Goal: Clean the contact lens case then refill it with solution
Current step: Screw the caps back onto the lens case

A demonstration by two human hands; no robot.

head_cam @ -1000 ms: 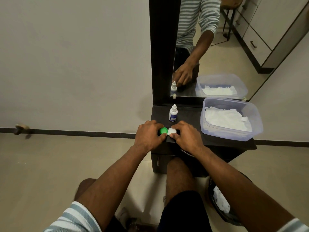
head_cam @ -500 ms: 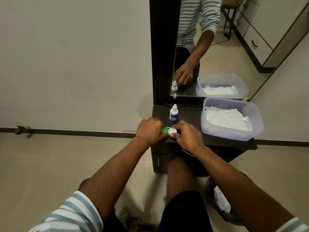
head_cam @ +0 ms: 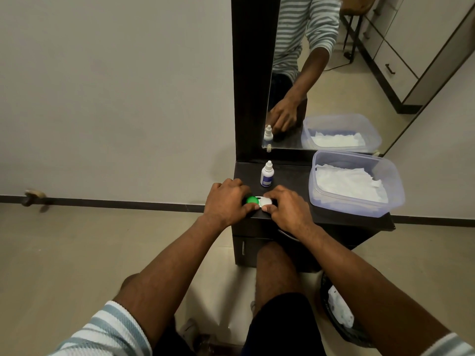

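The contact lens case lies at the front edge of the dark dresser top, with a green cap on its left well and a white cap on its right. My left hand grips the green-capped side with curled fingers. My right hand curls round the white cap, thumb at its front. A small white solution bottle with a blue label stands upright just behind the case.
A clear plastic tub lined with white tissues sits on the right of the dresser. A mirror rises behind. A dark bin with used tissue stands on the floor at the right. My knees are under the dresser.
Both hands have stayed on the case. My fingers have shifted slightly, and more of the green and white caps shows now.
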